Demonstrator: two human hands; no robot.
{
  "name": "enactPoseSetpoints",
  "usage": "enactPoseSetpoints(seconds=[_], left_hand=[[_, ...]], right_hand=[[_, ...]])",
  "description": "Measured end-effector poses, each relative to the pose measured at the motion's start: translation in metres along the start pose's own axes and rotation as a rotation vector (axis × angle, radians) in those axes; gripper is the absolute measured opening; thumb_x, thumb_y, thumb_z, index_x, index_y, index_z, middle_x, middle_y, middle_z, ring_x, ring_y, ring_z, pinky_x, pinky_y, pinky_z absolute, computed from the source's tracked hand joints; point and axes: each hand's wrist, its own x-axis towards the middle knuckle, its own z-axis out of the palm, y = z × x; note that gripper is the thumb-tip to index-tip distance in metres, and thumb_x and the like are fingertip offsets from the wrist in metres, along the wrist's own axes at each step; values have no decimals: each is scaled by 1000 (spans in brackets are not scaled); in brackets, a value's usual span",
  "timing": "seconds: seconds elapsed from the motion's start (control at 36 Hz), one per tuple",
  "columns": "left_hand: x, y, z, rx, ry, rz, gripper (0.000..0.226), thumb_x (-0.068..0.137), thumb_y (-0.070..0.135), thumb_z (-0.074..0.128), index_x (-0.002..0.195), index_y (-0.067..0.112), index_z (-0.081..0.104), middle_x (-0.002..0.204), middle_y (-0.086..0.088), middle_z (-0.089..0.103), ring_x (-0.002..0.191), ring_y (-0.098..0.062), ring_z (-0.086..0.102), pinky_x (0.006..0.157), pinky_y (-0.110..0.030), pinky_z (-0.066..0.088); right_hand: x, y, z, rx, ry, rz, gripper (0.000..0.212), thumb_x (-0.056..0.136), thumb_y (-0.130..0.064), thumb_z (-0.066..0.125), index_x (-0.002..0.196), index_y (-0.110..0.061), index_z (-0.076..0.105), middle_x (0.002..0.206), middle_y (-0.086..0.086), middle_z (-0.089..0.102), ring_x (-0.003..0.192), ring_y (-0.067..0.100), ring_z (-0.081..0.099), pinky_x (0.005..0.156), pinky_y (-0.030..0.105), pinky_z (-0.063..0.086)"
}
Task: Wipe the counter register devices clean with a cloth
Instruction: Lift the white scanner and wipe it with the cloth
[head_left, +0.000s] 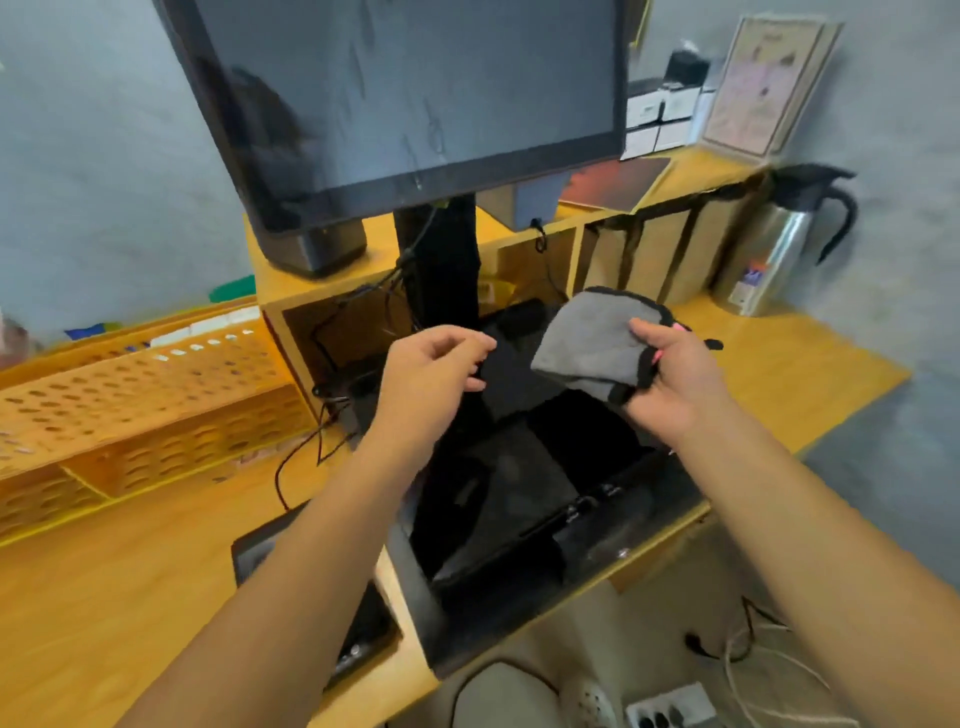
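The right hand, right of the frame's centre, grips one grey cloth with a dark hem; its fingers curl round the bunched right edge while the free part of the cloth hangs out to the left. The left hand is level with it just left of centre, fingers loosely curled and holding nothing. A narrow open gap separates the left hand from the near edge of the cloth.

Both hands hover above a dark recess in the yellow worktop, where black register devices sit; their outlines blur together and cannot be counted. One large monitor fills the upper centre, its lower bezel hanging well above the hands, which leaves clear room between screen and recess. Its black stand rises straight behind the left hand.

At the left edge lies one perforated yellow tray, well apart from the hands. At the upper right one steel flask stands beside one framed sign. The worktop's right corner ends just past the right forearm.
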Motion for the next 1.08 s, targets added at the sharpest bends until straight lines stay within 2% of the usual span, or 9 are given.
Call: enactPoseSetpoints(seconds=[0.14, 0.22, 0.36, 0.56, 0.72, 0.86, 0.94, 1.03, 1.08], left_hand=[[68, 5, 94, 117, -32, -60, 31, 97, 26, 69, 70, 36, 80, 77, 25, 73, 84, -2, 68, 79, -25, 60], [121, 6, 140, 196, 54, -40, 13, 96, 28, 69, 106, 30, 78, 110, 15, 70, 113, -12, 63, 91, -26, 50], [209, 17, 190, 545, 341, -109, 83, 81, 48, 78, 149, 28, 35, 159, -6, 23, 142, -31, 29, 114, -44, 36], [286, 19, 211, 671, 501, -311, 133, 71, 86, 65, 160, -2, 21, 168, -21, 14, 155, -38, 13, 126, -51, 16], [305, 23, 222, 449, 670, -376, 130, 72, 71, 76, 160, 0, 13, 162, -14, 27, 148, -32, 27, 122, -47, 26], [302, 25, 223, 442, 660, -345, 120, 77, 69, 75, 160, 1, 19, 161, -11, 27, 145, -29, 29, 115, -42, 33], [301, 21, 218, 305, 599, -306, 113, 71, 48, 82, 156, -2, 26, 156, -15, 38, 142, -30, 39, 115, -40, 39], [288, 17, 211, 372, 545, -237, 52, 60, 40, 79, 103, 14, 66, 111, -11, 68, 106, -30, 64, 94, -39, 55], [276, 16, 206, 358, 537, -123, 39, 55, 39, 80, 75, 17, 55, 82, -5, 60, 82, -26, 62, 68, -37, 56]], right_hand=[[36, -51, -41, -14, 67, -14, 38, 105, -12, 48, 142, -8, 52, 124, 16, 72, 101, 33, 75, 72, 46, 61], [58, -79, -68, 6, 74, -29, 37, 105, -11, 49, 142, -10, 50, 123, 17, 72, 96, 35, 76, 75, 54, 63], [91, -115, -111, 31, 73, -21, 21, 102, -10, 54, 122, -12, 62, 108, 16, 78, 88, 37, 77, 73, 68, 58], [128, -133, -148, 29, 41, 32, 15, 103, -14, 54, 114, -11, 65, 99, 13, 79, 88, 37, 77, 76, 71, 54], [152, -136, -168, 32, 1, 88, 19, 103, -16, 54, 118, -11, 66, 104, 15, 79, 91, 39, 76, 77, 68, 56], [160, -137, -172, 35, -6, 116, 19, 103, -16, 54, 118, -10, 65, 103, 16, 78, 90, 40, 76, 75, 67, 58], [162, -137, -170, 28, -14, 118, 17, 103, -16, 55, 115, -11, 65, 102, 16, 79, 89, 40, 76, 78, 72, 54], [163, -137, -166, 7, -35, 128, 17, 103, -16, 55, 115, -11, 66, 104, 16, 78, 90, 39, 76, 79, 70, 55], [165, -136, -163, -17, -55, 131, 18, 103, -16, 55, 115, -11, 66, 102, 15, 79, 89, 39, 76, 80, 69, 55]])
